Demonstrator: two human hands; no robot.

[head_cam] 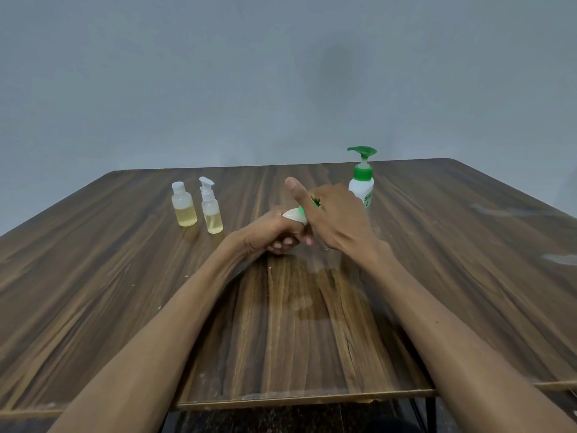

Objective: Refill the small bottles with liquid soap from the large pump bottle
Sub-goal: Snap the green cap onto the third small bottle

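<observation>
The left hand [276, 234] lies low on the wooden table [125, 292], with its fingers curled around a white bottle with a green top [295, 214]; we see only the upper part of this bottle, because both hands cover the rest. The right hand [335, 220] is over the green top of the same bottle, its fingers bent around it and its thumb standing up, so we take it as gripping the top. We cannot tell if the top is loose or tight.

The large pump bottle [362, 179], white with a green pump head, stands upright just behind the right hand, toward the far right of the table. Well apart on the left stand two small clear bottles, both upright and just beside each other: the flip-cap bottle [183, 205] and the small pump bottle [211, 207]. Each holds some pale yellow liquid in its lower part.
</observation>
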